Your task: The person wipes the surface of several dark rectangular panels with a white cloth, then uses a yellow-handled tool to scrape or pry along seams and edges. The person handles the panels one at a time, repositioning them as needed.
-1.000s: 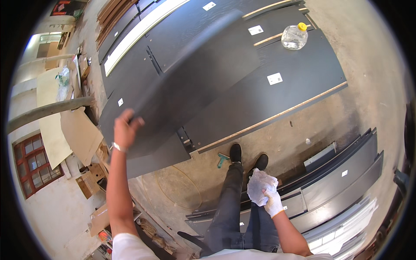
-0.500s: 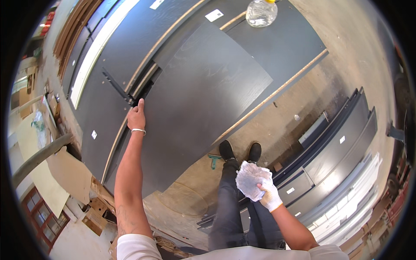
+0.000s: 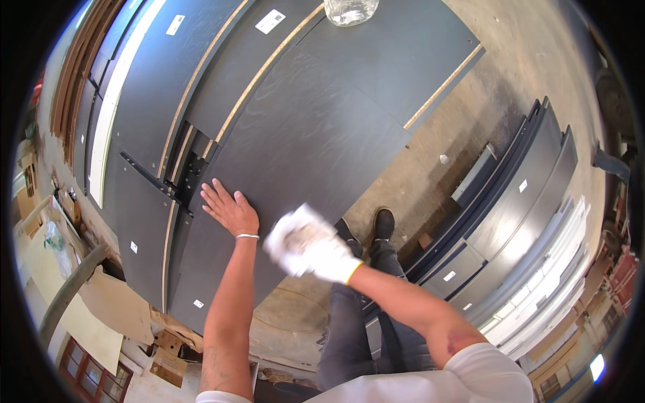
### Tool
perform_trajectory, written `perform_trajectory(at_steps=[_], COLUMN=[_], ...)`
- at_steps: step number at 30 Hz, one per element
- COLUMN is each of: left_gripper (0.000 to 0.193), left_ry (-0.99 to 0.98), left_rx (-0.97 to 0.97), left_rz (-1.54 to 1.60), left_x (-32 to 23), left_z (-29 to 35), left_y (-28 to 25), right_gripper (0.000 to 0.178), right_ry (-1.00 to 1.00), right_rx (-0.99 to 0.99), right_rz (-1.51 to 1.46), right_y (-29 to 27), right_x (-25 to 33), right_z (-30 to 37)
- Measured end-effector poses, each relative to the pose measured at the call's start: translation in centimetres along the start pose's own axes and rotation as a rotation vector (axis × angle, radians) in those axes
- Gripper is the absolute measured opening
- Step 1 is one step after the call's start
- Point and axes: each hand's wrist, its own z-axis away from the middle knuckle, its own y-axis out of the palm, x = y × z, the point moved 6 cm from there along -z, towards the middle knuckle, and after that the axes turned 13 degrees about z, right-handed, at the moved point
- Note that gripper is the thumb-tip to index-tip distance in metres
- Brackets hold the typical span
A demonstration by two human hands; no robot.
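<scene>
Bare and spread flat, my left hand (image 3: pixel 232 211) rests with outstretched fingers on a dark grey wood-grain panel (image 3: pixel 316 134), close to its left edge. A white glove with a yellow cuff covers my right hand (image 3: pixel 329 258), which is blurred by motion. It grips a crumpled white cloth (image 3: pixel 289 235) with greyish stains, over the near part of the panel. Whether the cloth touches the surface I cannot tell. Beside my left hand, a narrow gap between boards shows black metal rails (image 3: pixel 191 168).
A clear plastic bottle (image 3: pixel 351 12) stands on the boards at the far edge. More dark panels (image 3: pixel 144 161) with pale chipboard edges lie to the left. On the floor at right are stacked dark boards (image 3: pixel 504 215) and white strips (image 3: pixel 537 289). A curved pipe (image 3: pixel 70 295) stands at left.
My left hand has gone from holding the panel's edge to lying flat on it. The panel has turned and shifted. My right hand has swung left over it with the cloth.
</scene>
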Motion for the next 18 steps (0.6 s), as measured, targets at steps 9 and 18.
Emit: perform_trajectory(at_steps=[9,18], left_gripper=[0.081,0.086], left_ry=[-0.005,-0.020], left_rx=[0.072,0.090], left_rz=[-0.051,0.007], left_x=[-1.3,-1.6], left_z=[-0.5,-0.6], left_y=[-0.7,-1.4], right_gripper=[0.057,0.049], right_ry=[0.627,0.217], right_rx=[-0.357,-0.435], right_rz=[0.675,0.809], right_y=[-15.6,-21.5], right_x=[-19.1,-14.1], right_z=[-0.1,-22.7])
